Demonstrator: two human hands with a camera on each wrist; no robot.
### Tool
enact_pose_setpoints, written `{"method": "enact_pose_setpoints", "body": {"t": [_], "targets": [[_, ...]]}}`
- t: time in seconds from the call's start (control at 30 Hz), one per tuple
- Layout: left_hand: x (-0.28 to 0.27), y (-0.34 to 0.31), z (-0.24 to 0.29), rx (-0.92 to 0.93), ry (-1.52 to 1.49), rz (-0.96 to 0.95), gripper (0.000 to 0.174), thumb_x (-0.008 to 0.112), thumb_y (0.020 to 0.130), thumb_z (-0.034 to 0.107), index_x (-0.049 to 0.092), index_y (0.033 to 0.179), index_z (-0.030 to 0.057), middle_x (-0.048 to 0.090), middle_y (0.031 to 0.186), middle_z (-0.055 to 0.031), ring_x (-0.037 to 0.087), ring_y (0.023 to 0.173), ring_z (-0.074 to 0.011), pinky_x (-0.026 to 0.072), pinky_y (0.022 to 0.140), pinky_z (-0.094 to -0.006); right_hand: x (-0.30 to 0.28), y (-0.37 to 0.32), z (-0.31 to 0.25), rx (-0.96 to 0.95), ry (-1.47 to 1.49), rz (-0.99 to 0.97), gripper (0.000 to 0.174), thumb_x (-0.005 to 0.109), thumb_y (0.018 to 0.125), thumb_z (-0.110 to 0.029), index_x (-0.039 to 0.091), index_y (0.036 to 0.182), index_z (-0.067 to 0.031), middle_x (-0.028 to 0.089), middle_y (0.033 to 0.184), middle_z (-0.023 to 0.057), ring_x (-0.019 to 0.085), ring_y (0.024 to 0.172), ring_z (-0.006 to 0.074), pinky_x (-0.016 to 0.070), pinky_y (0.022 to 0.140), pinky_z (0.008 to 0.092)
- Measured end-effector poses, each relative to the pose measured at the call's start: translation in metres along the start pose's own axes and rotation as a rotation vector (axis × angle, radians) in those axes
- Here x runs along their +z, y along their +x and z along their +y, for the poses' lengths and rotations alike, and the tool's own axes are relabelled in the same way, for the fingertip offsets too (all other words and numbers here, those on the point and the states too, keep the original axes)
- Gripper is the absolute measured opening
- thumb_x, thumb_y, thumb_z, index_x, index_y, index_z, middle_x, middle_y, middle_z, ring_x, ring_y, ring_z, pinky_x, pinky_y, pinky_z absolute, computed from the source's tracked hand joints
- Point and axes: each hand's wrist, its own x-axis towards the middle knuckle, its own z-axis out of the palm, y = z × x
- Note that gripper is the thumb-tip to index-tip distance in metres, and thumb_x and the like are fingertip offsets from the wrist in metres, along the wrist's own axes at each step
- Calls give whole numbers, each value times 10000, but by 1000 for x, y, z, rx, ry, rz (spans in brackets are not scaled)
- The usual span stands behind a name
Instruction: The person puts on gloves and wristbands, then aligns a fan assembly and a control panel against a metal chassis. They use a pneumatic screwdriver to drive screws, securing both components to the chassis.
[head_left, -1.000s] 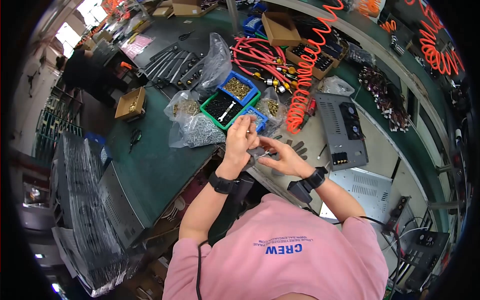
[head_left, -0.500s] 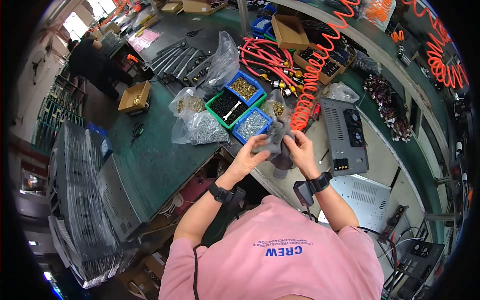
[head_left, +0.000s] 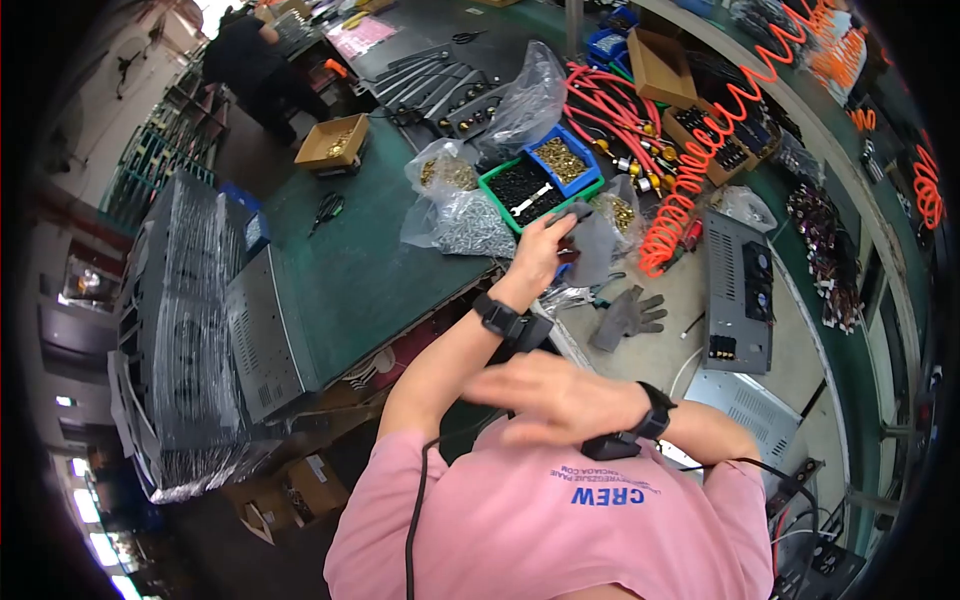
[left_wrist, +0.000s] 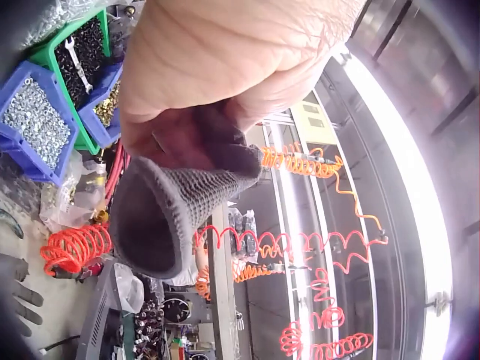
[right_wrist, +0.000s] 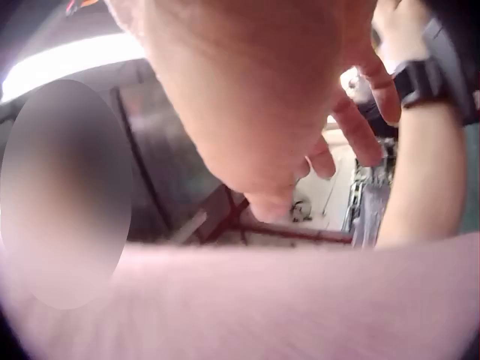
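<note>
A grey knitted glove (head_left: 597,245) hangs from my left hand (head_left: 538,262), whose fingers grip it over the front of the parts bins. In the left wrist view the wide cuff of this glove (left_wrist: 206,196) gapes below the curled fingers. My right hand (head_left: 555,395), blurred, is held with spread fingers in front of my chest, beside the left forearm, and holds nothing. The right wrist view shows its loose fingers (right_wrist: 358,133) close to the left arm. A second grey glove (head_left: 630,318) lies flat on the pale bench top.
A spanner (head_left: 531,200) lies on black screws in a green bin (head_left: 488,190), beside a blue bin of brass parts (head_left: 563,160). Bags of screws (head_left: 470,225) sit to their left. An orange coiled hose (head_left: 675,225) hangs by a grey panel with fans (head_left: 735,290).
Both hands were together on the grey glove. The right hand has let go and moved back toward the chest; the left keeps the glove, raised forward. The head view has swung right.
</note>
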Motion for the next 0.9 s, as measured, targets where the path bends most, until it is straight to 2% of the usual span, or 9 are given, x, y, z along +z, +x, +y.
{"method": "enact_pose_setpoints", "body": {"t": [0.1,0.27,0.4,0.5,0.6,0.67,0.7,0.8,0.9], "targets": [[14,2,1,-15,-12,-37,192,589,825,209,562,982,101,583,803,-10,552,682,-124,440,566,-279,2,36,-36,-181,18,-156,451,572,810,-317,502,1168,-52,514,1153,141,511,987,259,403,821,373],[31,-4,2,-53,61,-99,184,582,833,216,575,983,110,593,852,15,559,742,-110,434,609,-280,17,64,-66,-422,103,-308,380,569,804,-290,526,1101,-56,577,833,84,534,771,212,399,676,344],[36,-14,1,-65,109,-149,190,591,832,231,574,972,103,583,823,15,550,703,-94,446,568,-253,20,84,-85,-480,283,17,233,576,786,-252,543,904,-54,540,648,65,556,606,217,397,540,350],[55,-24,3,-95,135,-202,213,611,820,226,567,974,86,574,805,11,542,680,-87,458,543,-246,30,100,-109,-526,460,-110,200,568,760,-222,555,862,-50,535,607,55,540,515,221,378,461,357],[78,-29,-6,-124,141,-336,225,606,824,231,562,979,74,569,811,7,538,653,-77,458,527,-245,48,110,-115,-641,175,51,187,572,715,-213,573,815,-55,521,557,46,536,481,210,358,422,341],[89,-30,-14,-118,221,-405,223,607,825,224,572,979,68,561,786,20,522,640,-58,431,511,-219,56,118,-105,-540,-320,79,118,590,655,-180,572,561,-112,538,543,-5,572,565,143,347,434,293],[92,-29,-19,-96,278,-421,212,608,821,216,572,953,55,561,768,12,522,637,-67,434,510,-230,52,128,-94,-437,-407,-230,115,594,650,-171,603,540,-138,593,602,-23,589,617,135,364,463,290],[86,-27,-31,12,385,-452,202,614,813,207,578,906,31,560,735,0,512,621,-67,433,498,-242,47,118,-52,-236,-568,-226,104,597,630,-169,609,546,-109,573,547,11,603,592,173,399,450,287],[64,-34,-20,-15,467,-335,256,622,810,220,576,991,45,574,731,12,509,615,-63,408,521,-223,35,92,-13,-52,-289,-230,252,591,723,-154,619,954,-57,584,860,96,604,730,248,487,571,362]]}}
